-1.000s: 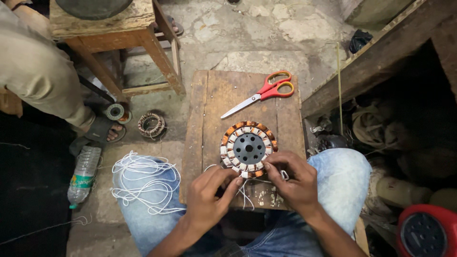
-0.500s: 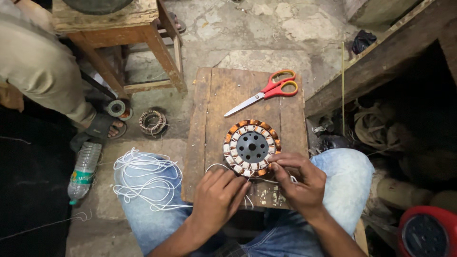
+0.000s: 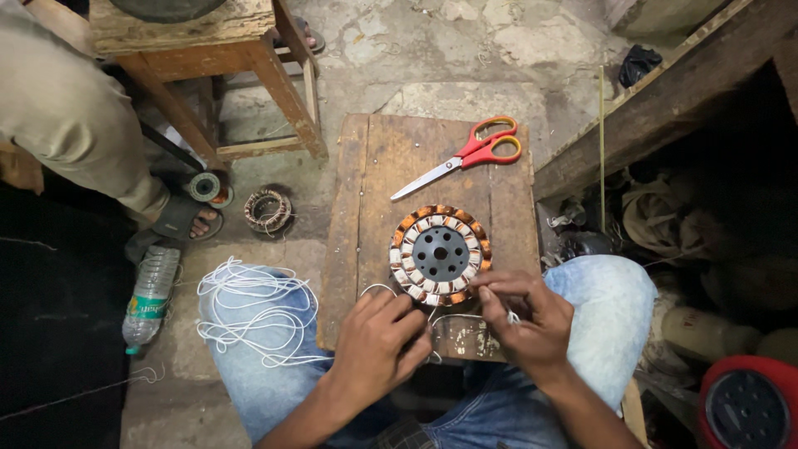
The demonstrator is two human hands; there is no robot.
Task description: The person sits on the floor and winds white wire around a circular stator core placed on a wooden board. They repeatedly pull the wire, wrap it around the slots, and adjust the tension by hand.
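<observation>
Head view: both hands are working thin white cord [image 3: 391, 289] at the near edge of the round copper-wound stator [image 3: 440, 254] lying on the wooden worktop [image 3: 378, 183]. Left hand [image 3: 378, 345] is curling shut (contents hidden); right hand [image 3: 528, 320] is pinching cord. Lacing looks partway done.

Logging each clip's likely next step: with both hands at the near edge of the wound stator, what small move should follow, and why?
Probably drawing the white cord snug against the stator. The right hand pinches the cord beside the stator's near rim, the left hand sits close by on the wooden board, and a slack loop shows between them. More loose cord lies piled on the person's knee.
</observation>
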